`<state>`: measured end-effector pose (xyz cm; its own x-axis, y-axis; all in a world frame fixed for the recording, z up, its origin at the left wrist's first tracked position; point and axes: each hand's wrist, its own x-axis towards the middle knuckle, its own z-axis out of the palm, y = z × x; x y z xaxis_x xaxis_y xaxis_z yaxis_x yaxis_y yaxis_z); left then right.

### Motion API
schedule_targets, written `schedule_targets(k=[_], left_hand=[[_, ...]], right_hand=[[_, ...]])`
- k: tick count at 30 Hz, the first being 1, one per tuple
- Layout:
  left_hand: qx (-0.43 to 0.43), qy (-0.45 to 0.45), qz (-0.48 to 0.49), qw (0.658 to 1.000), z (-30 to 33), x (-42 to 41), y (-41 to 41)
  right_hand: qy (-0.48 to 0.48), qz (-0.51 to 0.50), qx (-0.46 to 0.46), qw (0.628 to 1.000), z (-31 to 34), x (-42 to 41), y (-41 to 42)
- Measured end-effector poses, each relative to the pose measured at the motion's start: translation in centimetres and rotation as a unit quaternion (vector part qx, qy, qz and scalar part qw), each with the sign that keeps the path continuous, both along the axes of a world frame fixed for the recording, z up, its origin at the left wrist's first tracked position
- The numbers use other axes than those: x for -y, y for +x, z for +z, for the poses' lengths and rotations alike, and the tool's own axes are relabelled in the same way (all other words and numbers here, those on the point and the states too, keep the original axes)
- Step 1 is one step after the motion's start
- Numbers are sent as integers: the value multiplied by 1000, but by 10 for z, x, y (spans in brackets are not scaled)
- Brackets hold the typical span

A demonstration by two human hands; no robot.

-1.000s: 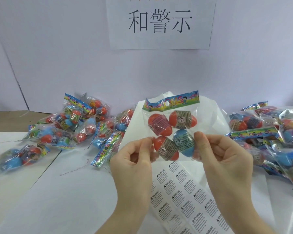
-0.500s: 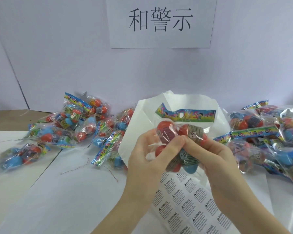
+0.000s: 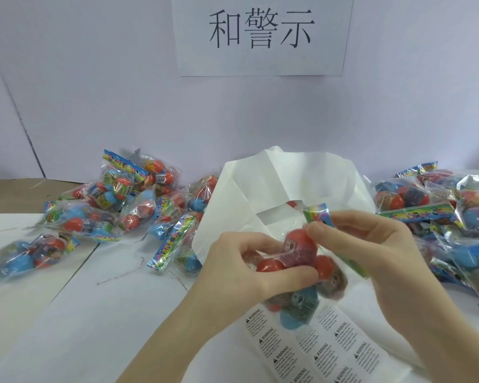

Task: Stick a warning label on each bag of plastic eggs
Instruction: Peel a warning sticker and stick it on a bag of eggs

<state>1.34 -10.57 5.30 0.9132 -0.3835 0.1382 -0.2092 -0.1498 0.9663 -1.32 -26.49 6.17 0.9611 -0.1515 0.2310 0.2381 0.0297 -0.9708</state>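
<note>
Both hands hold one bag of plastic eggs (image 3: 302,269) above the counter (image 3: 94,313), in front of the person. The left hand (image 3: 241,269) has its grip clamped on the bag's lower part, thumb across the front over a red egg and fingers curled behind. The right hand (image 3: 371,252) has its grip clamped on the bag's upper part, fingertips pinching just beneath the colourful header strip (image 3: 317,215), which tilts up and to the right. Inside the clear bag are red eggs and one blue egg, some with printed wraps.

Directly under the held bag lies a sheet of warning labels (image 3: 315,352), rows of small black print on white. Behind the hands stands a folded white paper (image 3: 288,183). To the left of the left hand a heap of egg bags (image 3: 116,205) spreads over the counter; to the right of the right hand lies another heap (image 3: 454,217). On the wall behind hangs a paper sign (image 3: 262,34) with large black characters.
</note>
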Motion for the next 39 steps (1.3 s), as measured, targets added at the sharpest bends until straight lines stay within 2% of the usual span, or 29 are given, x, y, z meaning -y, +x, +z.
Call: schedule_targets(k=[6,9,12,15,17,19,22,24,27,30,32,34,36,38,39], left_hand=[[-35,25,-75,996,-4,1,3],[-46,31,-118,991,-3,-3,5],[-8,21,-57,998,-3,-5,6],[9,-91,53,994,-5,-3,10],[1,-168,95,981,-5,-2,11],[-10,-197,91,976,-6,1,10],[-9,-209,70,975,-7,6,6],[1,-205,75,976,-7,8,4],[14,-185,98,978,-9,9,3],[55,-138,188,971,-17,12,4],[97,-135,215,962,-17,13,1],[73,-145,126,979,-19,15,-1],[28,-158,4,987,-18,19,-4],[-7,-221,-26,975,-16,18,-2],[-32,-259,-14,965,-13,15,0]], right_hand=[[-19,-79,20,997,3,4,-1],[-19,-88,20,996,-1,-1,0],[7,-113,44,993,-4,-4,2],[13,-178,77,981,-4,2,5],[4,-154,73,985,-5,2,5],[0,-74,37,997,-8,-4,5],[-30,37,-20,999,-12,-10,3],[-28,63,-21,997,-12,-10,3],[-1,45,-8,999,-13,-11,5],[34,-47,17,998,-15,-13,6],[-21,-165,47,985,-20,-15,6],[-98,-216,109,965,-22,-21,4],[-198,-187,187,944,-26,-27,2],[-271,-114,246,924,-29,-32,0],[-270,-82,255,925,-29,-33,-1]])
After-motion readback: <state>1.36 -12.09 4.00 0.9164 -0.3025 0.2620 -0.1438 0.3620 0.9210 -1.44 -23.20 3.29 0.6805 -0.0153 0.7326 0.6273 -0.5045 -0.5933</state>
